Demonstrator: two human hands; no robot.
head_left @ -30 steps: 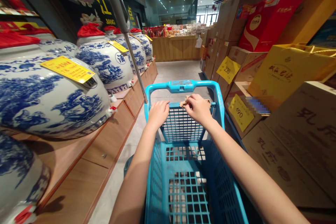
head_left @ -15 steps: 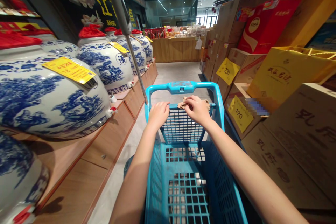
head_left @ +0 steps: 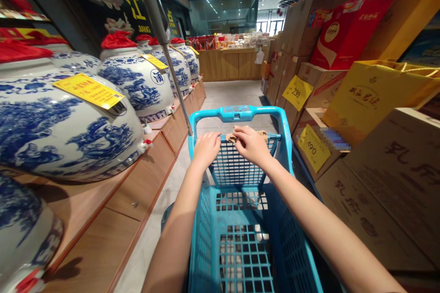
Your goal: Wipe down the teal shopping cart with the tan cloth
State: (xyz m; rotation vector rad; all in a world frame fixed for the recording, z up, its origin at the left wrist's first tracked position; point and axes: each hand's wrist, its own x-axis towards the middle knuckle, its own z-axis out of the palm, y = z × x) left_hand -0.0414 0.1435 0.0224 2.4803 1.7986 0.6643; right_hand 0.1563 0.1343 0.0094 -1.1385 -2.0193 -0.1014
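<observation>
A blue plastic shopping cart (head_left: 288, 142) stands in front of me, with its mesh basket open towards me. My left hand (head_left: 206, 147) is closed over the left end of the top bar of the far mesh panel. Crumpled in my right hand (head_left: 252, 145) is a tan cloth (head_left: 231, 138), pressed on the same bar right of the middle. Thumb and fingers pinch the cloth, and part of it shows behind the hand. The cart's raised handle frame (head_left: 237, 112) arches just beyond both hands.
Large blue-and-white jars (head_left: 85, 132) with red cloth tops line a wooden platform (head_left: 151, 178) on the left. Stacked cartons (head_left: 385, 201) and a yellow gift bag (head_left: 364, 100) crowd the right. A grey pole (head_left: 178, 82) rises at the cart's left. A wooden counter (head_left: 230, 65) stands ahead.
My right hand has slid a little left along the bar with the cloth. My left hand stays in its place on the bar.
</observation>
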